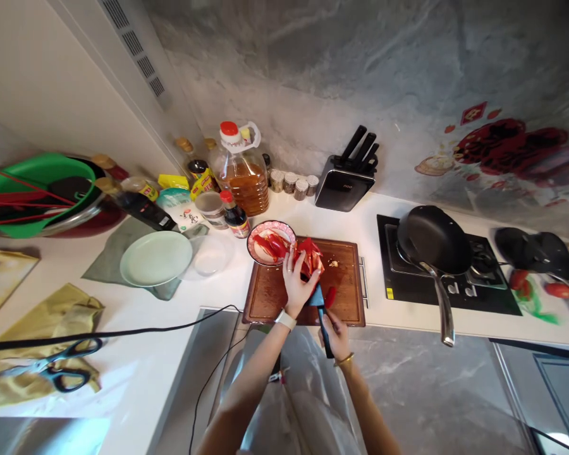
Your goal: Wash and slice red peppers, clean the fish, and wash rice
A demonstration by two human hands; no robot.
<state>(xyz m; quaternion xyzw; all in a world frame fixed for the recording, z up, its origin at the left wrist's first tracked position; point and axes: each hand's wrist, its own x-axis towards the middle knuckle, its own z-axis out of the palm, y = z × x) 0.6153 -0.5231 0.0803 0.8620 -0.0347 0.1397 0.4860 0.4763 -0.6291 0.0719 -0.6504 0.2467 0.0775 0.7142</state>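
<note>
My left hand (296, 278) is closed over a pile of cut red pepper pieces (312, 254) on a brown wooden cutting board (270, 294). My right hand (336, 332) grips the dark handle of a knife (318, 302), whose blade lies against the pepper by the left hand. A small patterned bowl (271, 242) holding red pepper strips sits at the board's far left corner. One loose red piece (330, 296) lies beside the blade.
A knife block (344, 183) stands against the wall. A black frying pan (434, 240) sits on the stove at right. Left of the board are a pale green plate (155, 258), oil and sauce bottles (241, 172), a cable and scissors (52, 371).
</note>
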